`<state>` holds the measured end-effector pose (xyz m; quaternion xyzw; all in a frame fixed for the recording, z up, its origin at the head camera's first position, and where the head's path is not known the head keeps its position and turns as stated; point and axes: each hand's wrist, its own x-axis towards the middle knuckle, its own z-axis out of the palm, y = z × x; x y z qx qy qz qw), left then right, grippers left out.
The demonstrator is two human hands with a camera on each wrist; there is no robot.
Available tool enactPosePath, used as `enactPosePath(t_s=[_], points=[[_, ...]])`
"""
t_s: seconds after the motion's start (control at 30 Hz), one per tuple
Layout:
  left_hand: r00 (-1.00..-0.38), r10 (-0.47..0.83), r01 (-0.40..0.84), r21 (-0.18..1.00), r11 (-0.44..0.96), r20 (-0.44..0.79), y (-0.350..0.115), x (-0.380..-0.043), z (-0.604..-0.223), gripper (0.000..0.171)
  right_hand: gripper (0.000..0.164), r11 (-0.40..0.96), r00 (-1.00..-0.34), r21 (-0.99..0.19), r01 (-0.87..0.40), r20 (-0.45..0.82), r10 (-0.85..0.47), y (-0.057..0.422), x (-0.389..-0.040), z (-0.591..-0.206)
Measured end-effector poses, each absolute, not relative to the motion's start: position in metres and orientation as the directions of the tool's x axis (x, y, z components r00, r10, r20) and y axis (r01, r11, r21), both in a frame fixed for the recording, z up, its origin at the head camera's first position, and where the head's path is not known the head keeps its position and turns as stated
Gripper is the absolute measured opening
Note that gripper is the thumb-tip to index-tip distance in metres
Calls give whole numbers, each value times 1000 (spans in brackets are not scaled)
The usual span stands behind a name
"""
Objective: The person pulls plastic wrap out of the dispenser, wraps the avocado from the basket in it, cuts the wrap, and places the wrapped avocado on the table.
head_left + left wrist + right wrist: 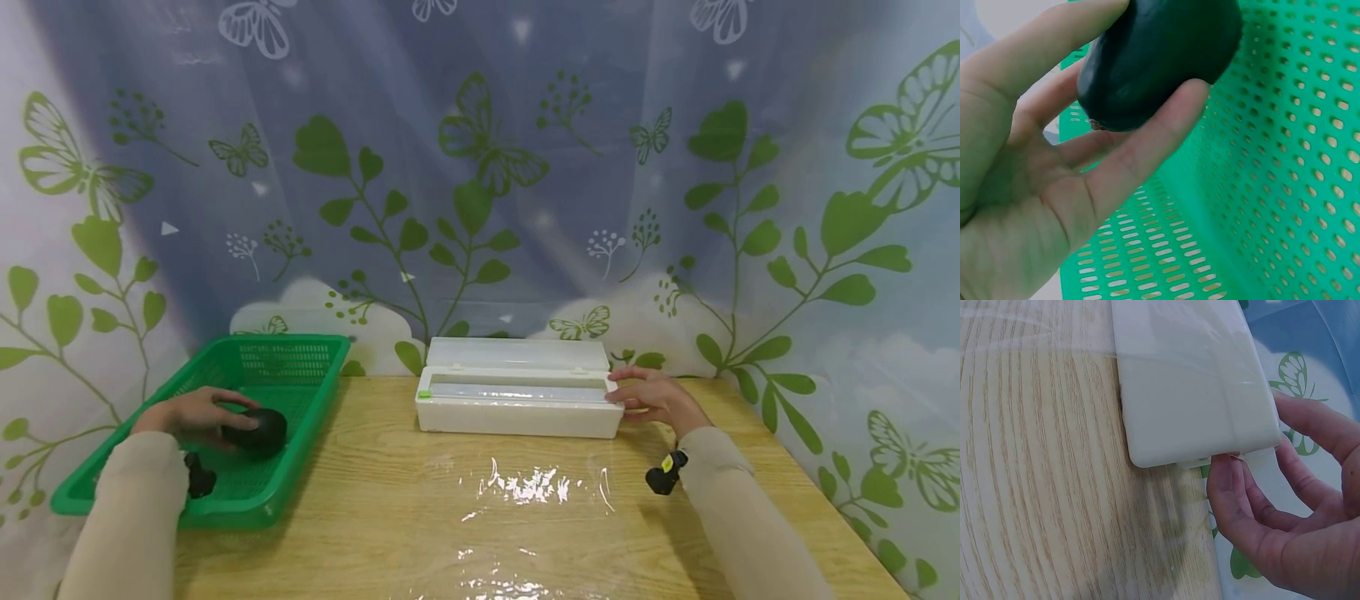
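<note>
At the left, a dark, glossy oval avocado (264,432) with a small brown stem scar is in my left hand (197,414). The thumb and fingers grip it from the sides in the left wrist view, inside a green plastic basket (258,515). On the table stands a white cling film dispenser (517,419), lid tipped back, with a film roll (517,392) inside and a green slider (425,394) at its left end. My right hand (656,396) touches the dispenser's right end, its fingers spread and fairly straight; the fingertips lie at the end wall and rim.
Clear film (525,487) with bright reflections lies in front of the dispenser on the wooden table (375,492). Behind hangs a blue and white curtain (420,167) printed with leaves and butterflies. The basket has perforated walls and a raised rim.
</note>
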<state>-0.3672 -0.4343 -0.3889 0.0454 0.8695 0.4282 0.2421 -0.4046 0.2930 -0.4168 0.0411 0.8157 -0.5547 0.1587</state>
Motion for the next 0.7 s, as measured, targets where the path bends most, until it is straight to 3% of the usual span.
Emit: enactPosePath(t_s=[0.23, 0.7], points=[[-926, 274, -83, 849, 522, -259, -429, -364, -375, 73, 67, 374, -946, -895, 243, -304, -111, 292, -404, -416], [-941, 325, 35, 928, 372, -94, -414, -351, -345, 63, 63, 337, -948, -909, 243, -296, -115, 292, -404, -416]])
